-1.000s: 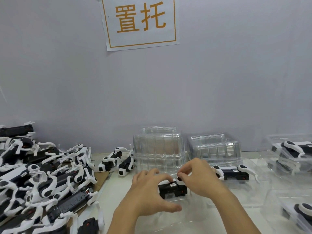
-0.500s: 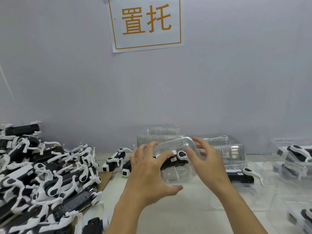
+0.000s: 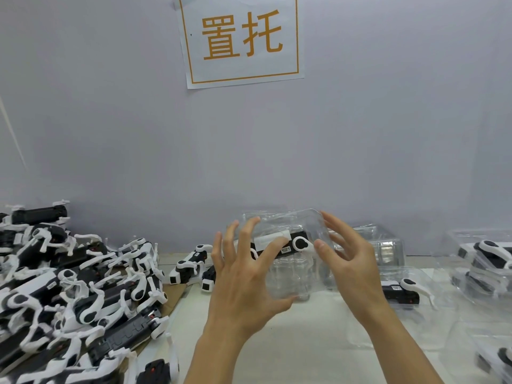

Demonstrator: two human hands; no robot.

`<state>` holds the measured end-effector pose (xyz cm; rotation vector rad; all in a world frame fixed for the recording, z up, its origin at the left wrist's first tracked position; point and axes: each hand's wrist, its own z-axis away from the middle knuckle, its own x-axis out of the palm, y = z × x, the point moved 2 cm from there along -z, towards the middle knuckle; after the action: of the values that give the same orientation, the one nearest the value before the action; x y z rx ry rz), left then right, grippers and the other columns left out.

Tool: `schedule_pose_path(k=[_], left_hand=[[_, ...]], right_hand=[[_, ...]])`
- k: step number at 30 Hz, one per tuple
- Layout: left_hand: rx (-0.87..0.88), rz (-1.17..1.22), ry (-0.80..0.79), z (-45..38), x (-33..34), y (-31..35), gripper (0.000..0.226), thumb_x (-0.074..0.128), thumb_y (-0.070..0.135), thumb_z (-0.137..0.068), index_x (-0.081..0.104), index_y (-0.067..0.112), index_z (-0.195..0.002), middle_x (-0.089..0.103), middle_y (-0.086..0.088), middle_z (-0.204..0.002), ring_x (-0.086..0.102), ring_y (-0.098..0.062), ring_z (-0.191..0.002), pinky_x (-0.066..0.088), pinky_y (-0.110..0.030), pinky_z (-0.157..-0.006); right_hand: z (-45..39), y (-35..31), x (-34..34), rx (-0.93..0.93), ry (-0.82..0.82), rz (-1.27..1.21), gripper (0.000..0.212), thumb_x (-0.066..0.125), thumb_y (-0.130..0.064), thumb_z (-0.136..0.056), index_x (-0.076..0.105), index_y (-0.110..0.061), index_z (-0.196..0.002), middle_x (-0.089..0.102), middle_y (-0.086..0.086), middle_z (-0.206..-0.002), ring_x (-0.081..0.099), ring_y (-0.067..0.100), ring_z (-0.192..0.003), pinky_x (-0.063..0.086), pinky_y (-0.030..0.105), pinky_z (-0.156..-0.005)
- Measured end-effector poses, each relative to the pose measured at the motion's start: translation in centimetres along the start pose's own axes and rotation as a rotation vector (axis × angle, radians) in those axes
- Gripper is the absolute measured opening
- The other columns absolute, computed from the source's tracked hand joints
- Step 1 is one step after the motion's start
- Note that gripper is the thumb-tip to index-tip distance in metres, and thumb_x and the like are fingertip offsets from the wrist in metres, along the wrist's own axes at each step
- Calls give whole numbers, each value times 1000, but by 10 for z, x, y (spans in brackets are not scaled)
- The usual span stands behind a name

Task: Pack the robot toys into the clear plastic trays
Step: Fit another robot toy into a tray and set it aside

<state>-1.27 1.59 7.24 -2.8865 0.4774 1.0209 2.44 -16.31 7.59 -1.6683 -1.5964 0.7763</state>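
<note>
A heap of robot toys (image 3: 72,286) covers the worktop's (image 3: 299,342) left side. The left hand (image 3: 243,284) and right hand (image 3: 352,261), fingers curled, grip a clear plastic tray (image 3: 291,270) raised between them, one toy (image 3: 288,245) inside. More filled trays (image 3: 482,261) lie right.

Toy pile (image 3: 72,286) lies left, tray stacks (image 3: 382,245) behind centre, packed trays (image 3: 482,261) right.

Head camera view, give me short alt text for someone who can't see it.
Two hands, left hand and right hand, hold up a clear tray containing a black-and-white robot toy; loose toys are piled at left.
</note>
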Motion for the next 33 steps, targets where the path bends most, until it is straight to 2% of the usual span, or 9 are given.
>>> schedule_pose_path(k=[7, 11, 15, 20, 22, 24, 25, 28, 33], left_hand=[[-41, 62, -52, 0, 2, -2, 82, 70, 74, -54, 50, 47, -129, 23, 3, -154, 15, -33, -146, 19, -60, -117], [-322, 353, -85, 2, -6, -14, 75, 61, 84, -48, 56, 53, -115, 32, 10, -150, 19, -16, -142, 18, -50, -118], [-554, 743, 55, 3, -18, -29, 69, 71, 76, -46, 63, 49, -109, 50, 17, -135, 43, -4, -132, 39, -48, -110], [-662, 1337, 150, 0, -25, -25, 58, 65, 63, -78, 67, 24, -122, 69, -2, -123, 61, -23, -122, 40, -58, -107], [-819, 1550, 174, 4, -28, -24, 63, 62, 69, -75, 69, 26, -122, 68, -9, -126, 62, -33, -120, 49, -58, -98], [-984, 1733, 179, 10, -29, -25, 70, 64, 75, -70, 72, 26, -119, 71, -10, -121, 68, -37, -109, 59, -51, -80], [-1046, 1810, 174, 13, -28, -26, 74, 63, 76, -66, 72, 26, -119, 71, -9, -120, 69, -37, -107, 59, -51, -80], [-1120, 1861, 199, 15, -26, -26, 99, 68, 81, -51, 56, 33, -138, 62, -7, -136, 58, -39, -124, 39, -61, -107], [-1136, 1962, 222, 12, -23, -27, 85, 59, 75, -66, 55, 29, -137, 65, -10, -130, 61, -40, -118, 40, -61, -104]], right_hand=[[0, -1, 1, 11, -8, -16, 41, 65, -15, -94, 63, -46, -121, 64, -30, -122, 55, -10, -115, 44, 18, -93], [1, -3, 0, 12, 35, -89, 31, 61, -32, -91, 67, -37, -121, 68, -20, -120, 58, -5, -115, 42, 20, -93], [-1, -3, -2, 57, 61, -160, 27, 56, -30, -93, 71, -28, -116, 73, -11, -110, 64, 3, -108, 47, 26, -92], [0, -8, 8, 61, -71, -91, 22, 61, -10, -95, 76, -25, -100, 76, -2, -91, 70, 17, -91, 52, 22, -77], [2, -15, 17, 30, -144, -52, 19, 67, -13, -92, 77, -29, -94, 76, -3, -88, 70, 16, -89, 54, 27, -79], [4, -23, 25, -3, -223, -20, 17, 74, -15, -88, 78, -32, -91, 74, -6, -83, 68, 12, -82, 54, 25, -74], [5, -27, 28, -23, -256, -5, 18, 76, -15, -85, 78, -32, -89, 72, -8, -80, 66, 11, -77, 53, 22, -70], [5, -40, 32, -85, -297, 45, 17, 82, -14, -80, 79, -30, -86, 69, -8, -74, 60, 12, -68, 48, 20, -62], [5, -58, 35, -213, -334, 231, 17, 85, -19, -76, 79, -31, -87, 68, -11, -76, 57, 10, -66, 45, 18, -64]])
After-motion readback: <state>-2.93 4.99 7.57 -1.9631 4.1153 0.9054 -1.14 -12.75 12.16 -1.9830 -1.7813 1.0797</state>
